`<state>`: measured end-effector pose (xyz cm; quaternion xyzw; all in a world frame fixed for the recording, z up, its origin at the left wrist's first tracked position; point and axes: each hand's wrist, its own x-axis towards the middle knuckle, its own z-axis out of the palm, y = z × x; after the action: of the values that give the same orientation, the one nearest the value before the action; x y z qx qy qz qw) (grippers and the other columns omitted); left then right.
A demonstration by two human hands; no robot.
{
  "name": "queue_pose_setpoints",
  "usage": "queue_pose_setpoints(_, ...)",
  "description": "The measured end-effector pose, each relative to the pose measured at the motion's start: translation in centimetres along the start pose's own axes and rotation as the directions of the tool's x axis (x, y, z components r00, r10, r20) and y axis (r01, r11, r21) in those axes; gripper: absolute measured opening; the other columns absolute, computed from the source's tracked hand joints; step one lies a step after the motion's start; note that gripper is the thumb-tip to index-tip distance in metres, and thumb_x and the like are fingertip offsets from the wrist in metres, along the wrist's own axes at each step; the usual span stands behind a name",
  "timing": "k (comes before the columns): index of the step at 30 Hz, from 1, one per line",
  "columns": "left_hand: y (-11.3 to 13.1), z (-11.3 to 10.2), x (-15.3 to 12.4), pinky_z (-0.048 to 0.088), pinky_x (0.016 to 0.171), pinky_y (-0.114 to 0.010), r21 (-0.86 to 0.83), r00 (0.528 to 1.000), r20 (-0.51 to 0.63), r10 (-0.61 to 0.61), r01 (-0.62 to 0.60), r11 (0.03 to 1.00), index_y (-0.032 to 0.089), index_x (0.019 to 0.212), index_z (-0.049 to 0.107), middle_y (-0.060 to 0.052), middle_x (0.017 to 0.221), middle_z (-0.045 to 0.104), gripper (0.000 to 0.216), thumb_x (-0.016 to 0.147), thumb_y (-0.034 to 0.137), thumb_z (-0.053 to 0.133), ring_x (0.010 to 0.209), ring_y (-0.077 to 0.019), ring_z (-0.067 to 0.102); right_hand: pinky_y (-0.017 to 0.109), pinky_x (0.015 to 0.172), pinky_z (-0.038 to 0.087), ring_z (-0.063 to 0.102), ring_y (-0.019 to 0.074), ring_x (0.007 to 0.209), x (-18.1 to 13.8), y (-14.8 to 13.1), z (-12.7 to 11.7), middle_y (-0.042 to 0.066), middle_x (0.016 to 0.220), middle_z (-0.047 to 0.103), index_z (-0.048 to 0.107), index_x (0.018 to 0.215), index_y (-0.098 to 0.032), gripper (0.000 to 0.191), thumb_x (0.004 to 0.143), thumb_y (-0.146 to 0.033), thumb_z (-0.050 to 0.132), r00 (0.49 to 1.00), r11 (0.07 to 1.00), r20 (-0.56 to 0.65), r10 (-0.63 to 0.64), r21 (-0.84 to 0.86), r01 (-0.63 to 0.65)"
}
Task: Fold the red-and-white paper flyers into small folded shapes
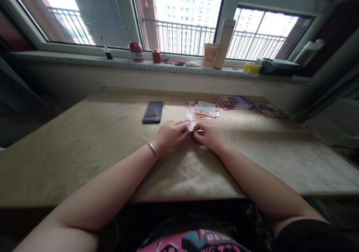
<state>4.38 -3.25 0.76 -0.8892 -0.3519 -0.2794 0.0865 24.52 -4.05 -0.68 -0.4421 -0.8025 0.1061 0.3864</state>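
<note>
Printed shirt (193,241) nearest, left hand (170,134) and right hand (208,134) both pinched closed on paper (191,125)

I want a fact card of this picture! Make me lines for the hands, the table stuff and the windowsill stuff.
Left hand: pinching a small white-and-red paper; this is the left hand, with a bracelet on its wrist
Right hand: the right hand pinches the same paper
Table: on the table, a phone lies to the left, a paper pile beyond the hands, colourful sheets to the right
Windowsill: on the sill, a red can, a patterned cup and a tall flask
</note>
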Motion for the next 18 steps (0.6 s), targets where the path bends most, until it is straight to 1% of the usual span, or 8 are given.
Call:
queue_pose_setpoints(5,-0.1,-0.7,0.1,0.042,0.068,-0.029,0.026,1.000,0.011,-0.001,0.001,1.000,0.018,0.078,0.062,-0.003,0.077,0.066,0.015,0.088,0.026,0.054,0.071,-0.0163,0.060,0.027,0.073,0.044,0.057,0.0160,0.079,-0.1,0.4,-0.1,0.001,0.079,0.063,0.059,0.073,-0.021,0.005,0.073,-0.017,0.055,1.000,1.000,0.015,0.002,-0.027,-0.002)
queue_pose_setpoints(8,-0.6,-1.0,0.0,0.042,0.069,-0.029,0.012,1.000,0.001,-0.023,0.023,1.000,0.018,0.078,0.063,-0.003,0.079,0.068,0.017,0.088,0.028,0.054,0.072,-0.0164,0.061,0.026,0.072,0.044,0.056,0.0158,0.078,0.0,1.0,0.0,0.001,0.078,0.063,0.058,0.073,-0.021,0.005,0.073,-0.018,0.055,1.000,1.000,0.013,0.012,-0.023,-0.011)
queue_pose_setpoints(13,-1.6,-1.5,0.0,0.042,0.074,-0.031,0.020,0.999,-0.018,-0.050,0.051,0.999,0.019,0.081,0.066,-0.003,0.081,0.070,0.018,0.089,0.030,0.055,0.075,-0.0175,0.062,0.026,0.068,0.043,0.055,0.0152,0.074,0.1,1.7,-0.3,0.000,0.075,0.062,0.058,0.072,-0.021,0.003,0.073,-0.019,0.056,0.998,0.998,-0.019,0.053,-0.013,-0.054)
queue_pose_setpoints(18,-2.0,-1.9,0.0,0.042,0.076,-0.032,0.043,0.999,-0.011,-0.052,0.053,0.998,0.019,0.083,0.067,-0.003,0.083,0.070,0.019,0.090,0.031,0.055,0.077,-0.0180,0.063,0.028,0.071,0.042,0.055,0.0161,0.075,0.2,2.0,-0.9,0.001,0.075,0.063,0.059,0.070,-0.021,0.004,0.072,-0.017,0.058,0.999,0.996,-0.034,0.019,-0.085,-0.022)
